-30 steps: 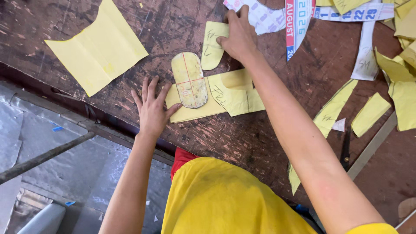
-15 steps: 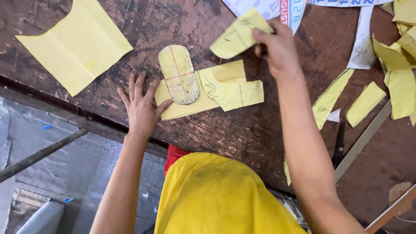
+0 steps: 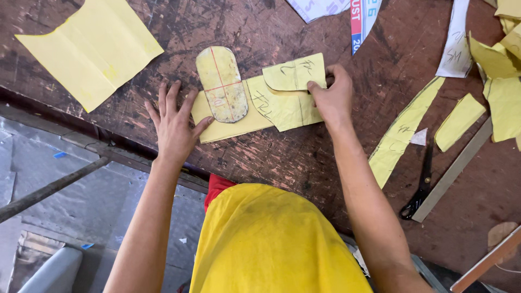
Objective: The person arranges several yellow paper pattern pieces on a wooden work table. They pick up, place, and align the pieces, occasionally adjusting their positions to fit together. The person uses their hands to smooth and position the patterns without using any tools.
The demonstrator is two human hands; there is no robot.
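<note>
since a moment ago our right hand lowered the yellow paper piece onto the stack, grip pinching it; left hand spread flat on the bench.

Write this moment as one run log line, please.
left hand: flat on table, thumb touching yellow strip | right hand: pinching marked yellow cutout | rounded template: lying on strip
</note>
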